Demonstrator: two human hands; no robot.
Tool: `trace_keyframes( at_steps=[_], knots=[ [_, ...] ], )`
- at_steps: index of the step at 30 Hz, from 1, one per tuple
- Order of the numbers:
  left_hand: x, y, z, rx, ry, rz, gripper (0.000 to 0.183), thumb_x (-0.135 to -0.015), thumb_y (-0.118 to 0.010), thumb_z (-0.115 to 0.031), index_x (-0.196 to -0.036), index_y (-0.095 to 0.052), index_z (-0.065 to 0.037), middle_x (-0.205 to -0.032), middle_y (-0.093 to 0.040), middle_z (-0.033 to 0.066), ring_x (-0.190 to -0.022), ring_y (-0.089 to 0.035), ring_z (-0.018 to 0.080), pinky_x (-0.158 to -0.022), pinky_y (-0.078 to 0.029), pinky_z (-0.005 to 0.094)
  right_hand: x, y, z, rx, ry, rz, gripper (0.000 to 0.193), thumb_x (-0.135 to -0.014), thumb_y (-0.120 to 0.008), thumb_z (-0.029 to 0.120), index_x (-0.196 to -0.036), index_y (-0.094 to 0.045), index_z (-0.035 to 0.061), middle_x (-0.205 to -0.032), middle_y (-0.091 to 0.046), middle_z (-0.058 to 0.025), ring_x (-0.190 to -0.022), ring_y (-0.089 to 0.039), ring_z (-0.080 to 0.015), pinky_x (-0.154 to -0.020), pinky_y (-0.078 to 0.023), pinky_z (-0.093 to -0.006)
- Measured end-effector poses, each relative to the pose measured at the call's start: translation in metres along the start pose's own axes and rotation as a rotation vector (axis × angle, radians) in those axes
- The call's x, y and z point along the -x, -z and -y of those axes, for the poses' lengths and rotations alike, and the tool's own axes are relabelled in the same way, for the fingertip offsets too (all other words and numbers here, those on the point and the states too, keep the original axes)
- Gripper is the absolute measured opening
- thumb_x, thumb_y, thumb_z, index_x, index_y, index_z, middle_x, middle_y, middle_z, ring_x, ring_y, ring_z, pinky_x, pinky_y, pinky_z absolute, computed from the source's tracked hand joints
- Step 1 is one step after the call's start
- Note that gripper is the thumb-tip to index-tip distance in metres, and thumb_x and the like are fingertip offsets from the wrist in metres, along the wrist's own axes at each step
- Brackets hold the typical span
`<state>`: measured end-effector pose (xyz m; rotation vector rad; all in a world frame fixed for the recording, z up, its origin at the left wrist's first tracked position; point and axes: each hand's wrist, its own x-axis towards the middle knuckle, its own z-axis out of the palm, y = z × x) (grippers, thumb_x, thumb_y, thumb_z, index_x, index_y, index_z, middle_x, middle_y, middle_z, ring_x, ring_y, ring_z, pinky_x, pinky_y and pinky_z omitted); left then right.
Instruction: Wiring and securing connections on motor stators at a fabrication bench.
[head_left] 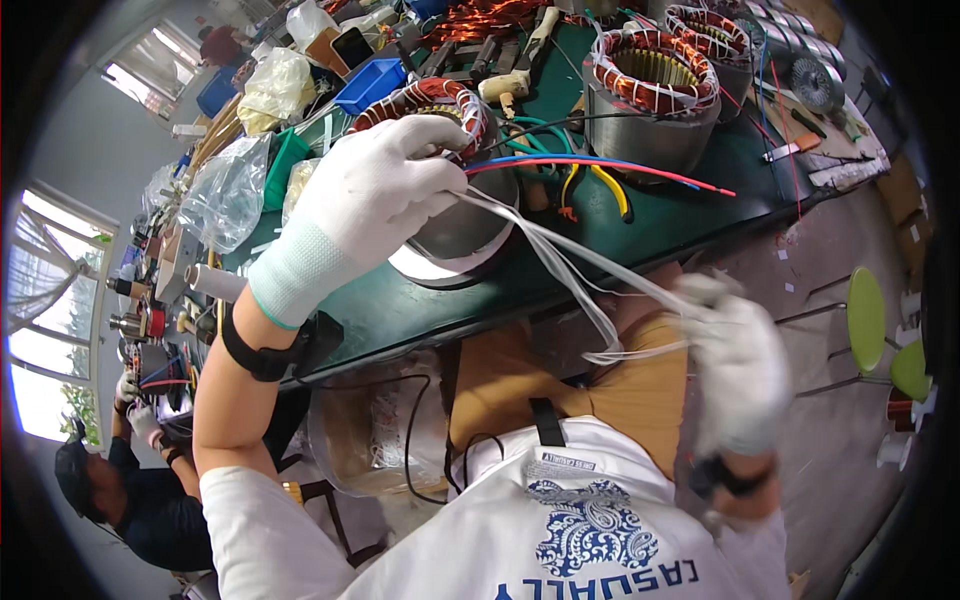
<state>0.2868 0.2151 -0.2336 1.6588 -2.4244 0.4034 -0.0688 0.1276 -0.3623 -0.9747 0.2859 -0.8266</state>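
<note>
My left hand (375,190), in a white knitted glove, is closed at the top of a motor stator (450,235). Its thumb and fingers pinch white lacing cord (560,240) beside the copper winding (415,100), which the glove partly hides. From there the cord runs to the right, with a loose loop hanging below. My right hand (740,365), also gloved and smeared by motion, grips the cord's other stretch out over the floor side. Blue and red lead wires (620,168) stick out rightward from the stator, just above the cord.
On the green table (350,330) stand another wound stator (650,105), yellow-handled pliers (610,190), a mallet (505,88) and a blue bin (370,87). A plastic bag (225,200) lies at left. A co-worker (130,490) works at lower left; green stools (867,318) stand right.
</note>
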Motion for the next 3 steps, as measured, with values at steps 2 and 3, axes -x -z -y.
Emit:
trace_keyframes(
  at_steps=[2, 3],
  knots=[
    [0.006, -0.002, 0.003, 0.084, 0.108, -0.043, 0.014, -0.08, -0.071, -0.005, -0.093, -0.07, -0.009, -0.121, -0.065, 0.0118, -0.1, -0.066, 0.0334, -0.085, -0.054, 0.0383, 0.097, 0.153, 0.089, 0.935, -0.189, -0.273, 0.04, -0.1, -0.05, 0.012, -0.135, -0.049, -0.0102, -0.142, -0.053, -0.0253, -0.124, -0.06, -0.0293, -0.105, -0.052, -0.0407],
    [-0.006, -0.009, 0.0, 0.138, 0.101, -0.052, 0.016, -0.08, -0.072, -0.007, -0.096, -0.07, -0.01, -0.124, -0.064, 0.0115, -0.107, -0.064, 0.0329, -0.093, -0.051, 0.0396, 0.106, 0.158, 0.095, 0.943, -0.188, -0.299, 0.04, -0.1, -0.05, 0.012, -0.135, -0.049, -0.0102, -0.142, -0.053, -0.0253, -0.124, -0.06, -0.0293, -0.105, -0.052, -0.0407]
  ],
)
